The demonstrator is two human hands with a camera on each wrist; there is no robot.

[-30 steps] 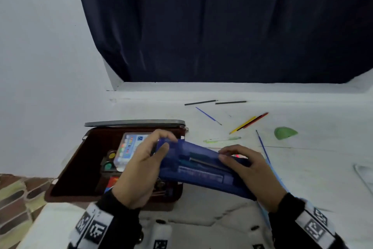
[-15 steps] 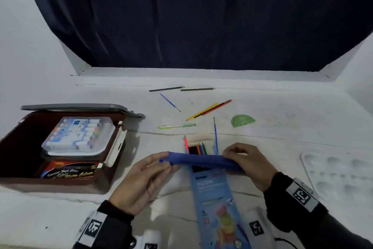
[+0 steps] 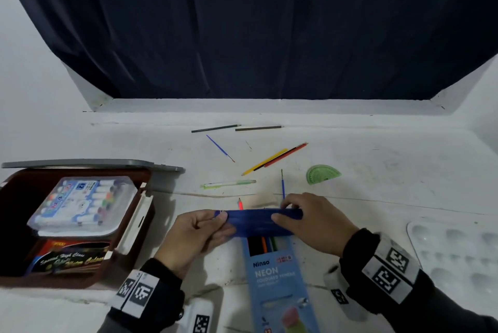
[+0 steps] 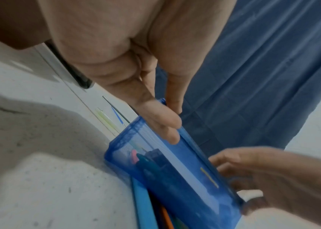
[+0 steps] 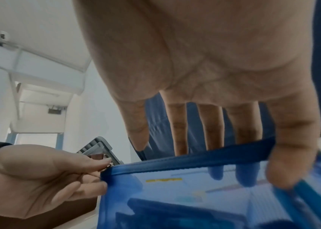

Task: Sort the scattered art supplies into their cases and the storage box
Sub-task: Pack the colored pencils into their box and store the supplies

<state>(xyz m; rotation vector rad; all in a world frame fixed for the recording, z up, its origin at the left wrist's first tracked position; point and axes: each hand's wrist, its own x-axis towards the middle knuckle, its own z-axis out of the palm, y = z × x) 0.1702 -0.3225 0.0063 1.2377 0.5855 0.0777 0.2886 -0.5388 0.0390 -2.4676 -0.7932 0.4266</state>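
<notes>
A translucent blue zip pouch [image 3: 256,223] stands on edge on the white table, over the open end of a light blue box of neon coloured pencils [image 3: 280,287]. My left hand [image 3: 200,227] pinches the metal zip pull [image 5: 108,165] at the pouch's left end. My right hand [image 3: 310,220] grips the pouch's right end, thumb in front and fingers behind [image 5: 285,156]. Through the pouch wall [image 4: 167,167] I see pencils and a dark item inside. A brown storage box [image 3: 24,227] stands open at the left, holding a marker case [image 3: 86,203] and a watercolour pack [image 3: 70,255].
Loose on the table beyond the pouch lie two dark pencils [image 3: 237,127], a blue brush [image 3: 221,148], yellow and red pencils [image 3: 275,158], a green pen [image 3: 229,184], another blue brush [image 3: 283,184] and a green protractor [image 3: 322,174]. A white paint palette [image 3: 458,254] sits at the right.
The pouch came away from above the storage box to the table in front of me, on the pencil box. My left hand went from holding its end to pinching the zip pull.
</notes>
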